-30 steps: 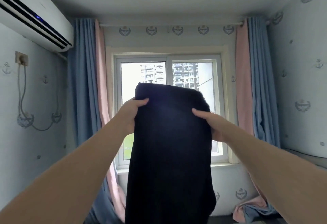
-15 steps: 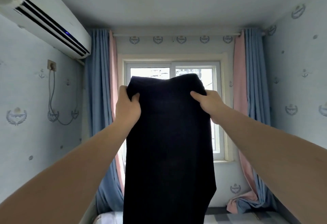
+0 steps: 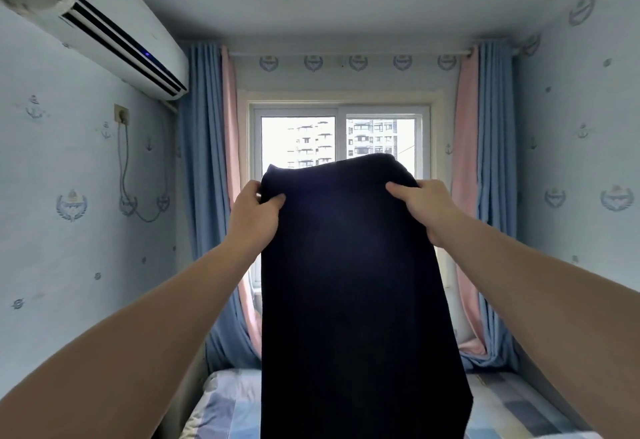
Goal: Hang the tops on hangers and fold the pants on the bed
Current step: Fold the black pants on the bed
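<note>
Viewing from the head camera: dark navy pants (image 3: 346,282) held up in mid-air, hanging straight down in front of the window (image 3: 298,140) and over the checked bed (image 3: 225,400). Left hand (image 3: 254,216) clamped on the upper left edge, thumb in front, fingers curled behind the cloth. Right hand (image 3: 424,208) clamped on the upper right edge in the same pinch. Hands well apart, cloth spread between them, lower end cut off by the frame. Noted beyond: blue and pink curtains (image 3: 201,161) flanking the window; air conditioner (image 3: 104,19) mounted high on the left wall.

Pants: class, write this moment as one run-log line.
task: fold pants | pants: unfolded, held up, hanging above bed | left hand: grips top edge | right hand: grips top edge
</note>
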A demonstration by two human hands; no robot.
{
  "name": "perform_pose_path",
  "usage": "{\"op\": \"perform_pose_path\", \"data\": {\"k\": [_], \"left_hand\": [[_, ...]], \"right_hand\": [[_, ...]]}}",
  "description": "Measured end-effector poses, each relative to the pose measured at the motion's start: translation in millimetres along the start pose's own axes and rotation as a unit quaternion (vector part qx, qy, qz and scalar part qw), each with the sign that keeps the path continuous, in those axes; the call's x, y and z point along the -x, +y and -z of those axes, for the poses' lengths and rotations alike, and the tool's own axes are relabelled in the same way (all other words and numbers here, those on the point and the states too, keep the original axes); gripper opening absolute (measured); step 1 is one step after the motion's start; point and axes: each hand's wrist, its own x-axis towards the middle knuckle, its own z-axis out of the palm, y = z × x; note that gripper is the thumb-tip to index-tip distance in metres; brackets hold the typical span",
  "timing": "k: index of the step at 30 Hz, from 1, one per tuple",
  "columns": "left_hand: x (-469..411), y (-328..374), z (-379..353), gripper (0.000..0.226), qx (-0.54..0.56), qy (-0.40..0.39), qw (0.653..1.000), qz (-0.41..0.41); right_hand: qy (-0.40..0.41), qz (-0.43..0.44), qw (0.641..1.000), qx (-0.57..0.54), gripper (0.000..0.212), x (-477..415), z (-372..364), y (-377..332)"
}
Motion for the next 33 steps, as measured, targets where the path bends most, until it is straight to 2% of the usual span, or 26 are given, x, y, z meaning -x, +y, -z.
{"op": "perform_pose_path", "data": {"k": [7, 15, 19, 24, 29, 33], "left_hand": [[20, -46, 8, 0.013, -0.010, -0.022, 0.999, 0.048], [24, -197, 17, 0.010, -0.034, -0.058, 0.987, 0.143], [13, -303, 20, 0.010, -0.062, -0.089, 0.974, 0.200], [5, -470, 12, 0.010, -0.111, -0.118, 0.941, 0.297], [13, -643, -5, 0.011, -0.146, -0.134, 0.903, 0.381], [16, -773, -22, 0.013, -0.173, -0.118, 0.878, 0.430]], "right_hand": [[-0.004, -0.035, 0.999, -0.013, 0.009, 13, -18, 52], [-0.037, -0.116, 0.992, 0.019, 0.005, -4, -76, 183], [-0.063, -0.174, 0.981, 0.049, 0.006, -31, -121, 276], [-0.089, -0.264, 0.956, 0.089, 0.004, -65, -186, 430], [-0.075, -0.350, 0.925, 0.127, 0.003, -78, -249, 599], [-0.062, -0.383, 0.908, 0.157, 0.005, -97, -298, 727]]}}
